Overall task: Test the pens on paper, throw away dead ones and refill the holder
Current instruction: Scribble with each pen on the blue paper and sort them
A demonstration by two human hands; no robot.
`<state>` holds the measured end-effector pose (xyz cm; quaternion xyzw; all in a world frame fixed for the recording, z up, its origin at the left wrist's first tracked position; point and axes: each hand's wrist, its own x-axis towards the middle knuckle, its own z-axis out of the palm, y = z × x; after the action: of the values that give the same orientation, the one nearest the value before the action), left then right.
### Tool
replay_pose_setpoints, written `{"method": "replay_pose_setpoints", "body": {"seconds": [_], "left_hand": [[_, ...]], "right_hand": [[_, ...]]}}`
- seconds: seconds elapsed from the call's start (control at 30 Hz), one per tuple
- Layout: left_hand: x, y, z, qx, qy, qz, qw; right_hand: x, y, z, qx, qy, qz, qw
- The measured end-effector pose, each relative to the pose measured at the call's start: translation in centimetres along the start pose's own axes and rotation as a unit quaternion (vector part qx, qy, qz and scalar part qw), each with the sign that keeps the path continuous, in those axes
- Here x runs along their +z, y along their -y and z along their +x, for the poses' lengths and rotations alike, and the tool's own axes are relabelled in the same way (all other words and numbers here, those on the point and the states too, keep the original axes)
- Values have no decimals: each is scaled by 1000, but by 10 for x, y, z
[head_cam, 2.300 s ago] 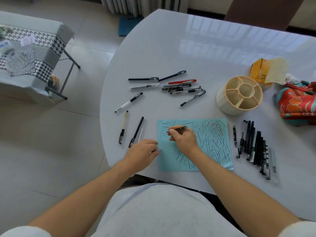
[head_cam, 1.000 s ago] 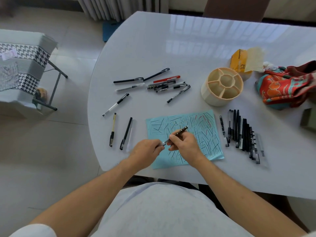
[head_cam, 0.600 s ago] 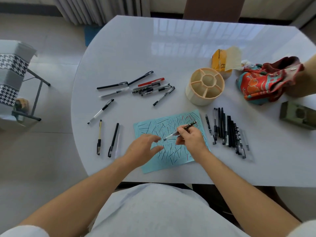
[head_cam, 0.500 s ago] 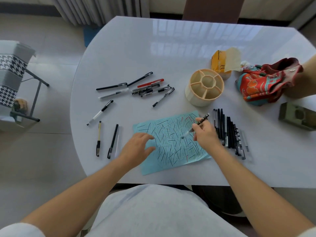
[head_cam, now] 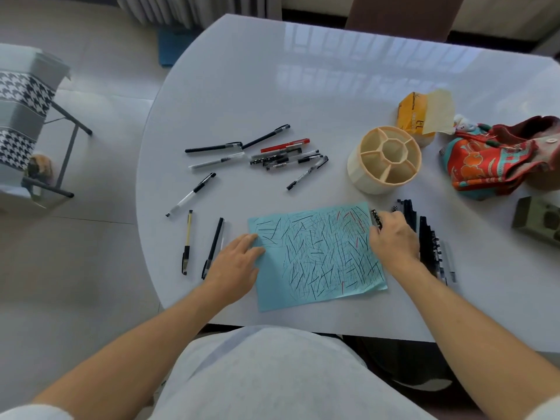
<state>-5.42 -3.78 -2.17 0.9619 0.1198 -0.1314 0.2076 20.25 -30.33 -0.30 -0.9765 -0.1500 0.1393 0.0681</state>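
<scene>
A light blue paper (head_cam: 318,256) covered with black and red test strokes lies at the table's near edge. My left hand (head_cam: 239,262) rests flat on its left edge, fingers apart, holding nothing. My right hand (head_cam: 394,237) is at the paper's right edge, closed on a black-and-white patterned pen (head_cam: 376,219) whose end sticks out above the fingers. Right beside it lies a row of dark pens (head_cam: 430,247), partly hidden by the hand. The cream divided holder (head_cam: 360,174) stands empty behind the paper. Several pens (head_cam: 285,156) lie in a loose cluster at the middle of the table.
Left of the paper lie a yellow pen (head_cam: 188,241), a black pen (head_cam: 213,247) and a clear pen (head_cam: 192,194). A yellow packet (head_cam: 415,116), a red patterned cloth (head_cam: 500,159) and a green box (head_cam: 539,219) sit at the right. A houndstooth-covered chair (head_cam: 21,116) stands on the floor to the left.
My right hand has carried the patterned pen from the paper's left side across to the row of pens on the right. My left hand let go of the pen and settled on the paper's left edge.
</scene>
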Motion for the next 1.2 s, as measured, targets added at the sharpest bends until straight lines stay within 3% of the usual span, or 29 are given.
{"method": "replay_pose_setpoints", "body": {"seconds": [0.17,0.33,0.47,0.6,0.73,0.83,0.9,0.97,1.07,1.2], "left_hand": [[-4,6,-1,2,34,-1,999],[-10,9,0,4,55,-10,998],[-10,9,0,0,54,-18,998],[-11,7,0,0,44,-31,999],[-15,3,4,7,41,-36,998],[-21,-3,9,-24,9,-80,996],[-24,-9,10,-49,-29,-124,991],[-26,-19,10,-71,-5,-197,978],[-25,-37,10,-72,76,-249,963],[-15,-44,2,-68,94,-204,972]], "right_hand": [[-2,91,29,-103,-15,84,991],[7,160,69,-188,7,31,982],[18,169,81,-232,8,-84,969],[19,157,76,-275,3,-100,956],[8,143,57,-263,-30,78,961],[-4,134,24,-160,-16,276,947],[-8,128,-5,-74,72,412,905],[-4,121,-35,-18,149,511,846],[11,113,-74,3,208,553,807],[26,104,-98,21,229,563,794]]}}
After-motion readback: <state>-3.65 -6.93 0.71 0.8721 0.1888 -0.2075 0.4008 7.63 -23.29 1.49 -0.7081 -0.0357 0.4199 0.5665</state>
